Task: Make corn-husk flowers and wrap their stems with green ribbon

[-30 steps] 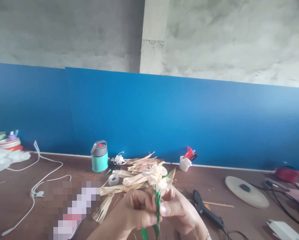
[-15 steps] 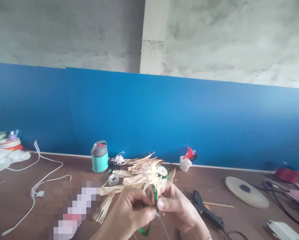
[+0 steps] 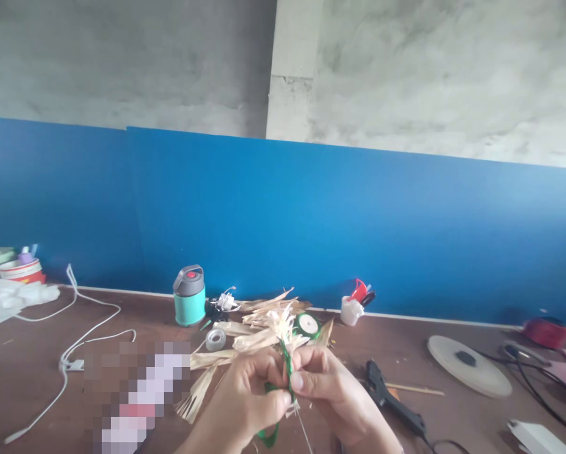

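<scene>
Both my hands meet low in the middle of the view. My left hand [image 3: 245, 400] is closed, its thumb and fingers pinching a green ribbon [image 3: 287, 369] that wraps the stem of a pale corn-husk flower [image 3: 283, 325]. My right hand [image 3: 333, 394] is closed on the same stem from the right, thumbnail pressed against the green wrap. A thin wire stem [image 3: 304, 432] sticks out below the hands. A loop of green ribbon hangs under my left hand.
Loose corn husks [image 3: 245, 343], a green tape roll [image 3: 306, 325], a clear tape roll [image 3: 215, 339], a teal jug [image 3: 189, 296], a cup of scissors [image 3: 352, 309], a black glue gun [image 3: 391, 397], white cables [image 3: 79, 343] and a white disc [image 3: 467, 372] lie on the brown table.
The flower has dropped lower and tilted left between my hands. My fingers have shifted along the stem and the green ribbon loop has moved left under my left hand.
</scene>
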